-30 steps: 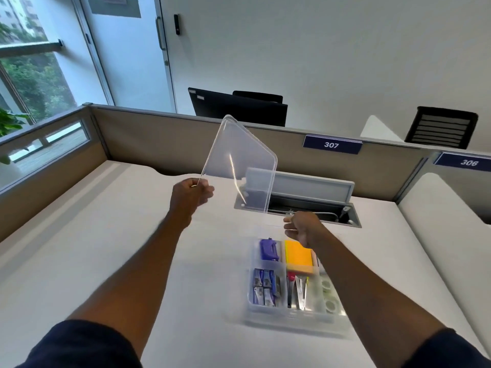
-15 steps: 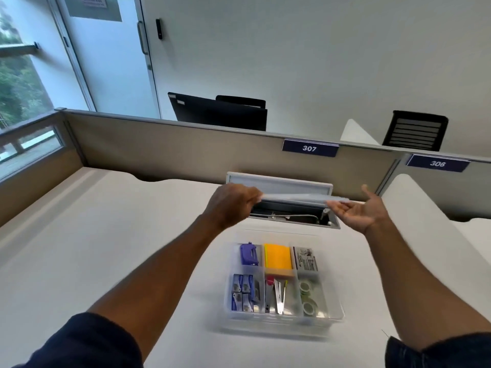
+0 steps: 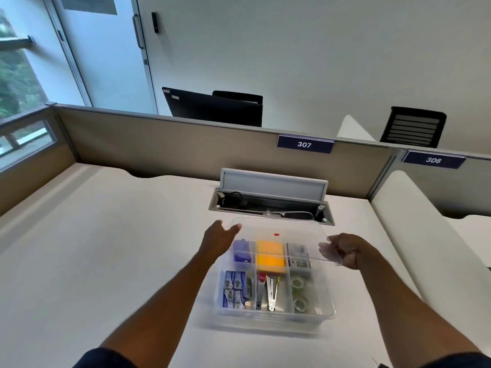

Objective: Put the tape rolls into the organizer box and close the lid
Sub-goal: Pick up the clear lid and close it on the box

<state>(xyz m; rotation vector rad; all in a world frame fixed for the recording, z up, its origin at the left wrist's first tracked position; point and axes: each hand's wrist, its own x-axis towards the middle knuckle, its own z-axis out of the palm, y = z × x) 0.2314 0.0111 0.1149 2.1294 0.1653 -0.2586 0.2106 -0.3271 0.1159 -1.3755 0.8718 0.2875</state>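
So the clear lid was hovering flat over the far half of the box, not seated yet. It made sense to hold it level like that, since a flat lid should drop onto the rim all at once instead of catching on one corner.

The right hand had its fingers curled and pinched on the lid's right edge, so that was the hand actually carrying it. The left hand was mostly open, fingers spread, with its fingertips at the lid's left edge. Looked more like steadying than gripping, though I couldn't tell for sure how much contact it had.

The two tape rolls were already in the box, lying flat one behind the other in the near right compartment, so that part looked done. The other slots were full too: yellow sticky notes in the middle at the back, something purple to their left, staple boxes near left, and some metal tools in the near middle slot.

The box sat on the white worktop, just in front of the open cable hatch. I'd guess the lid had to come toward the person a bit and go down, because the near half of the box was uncovered.
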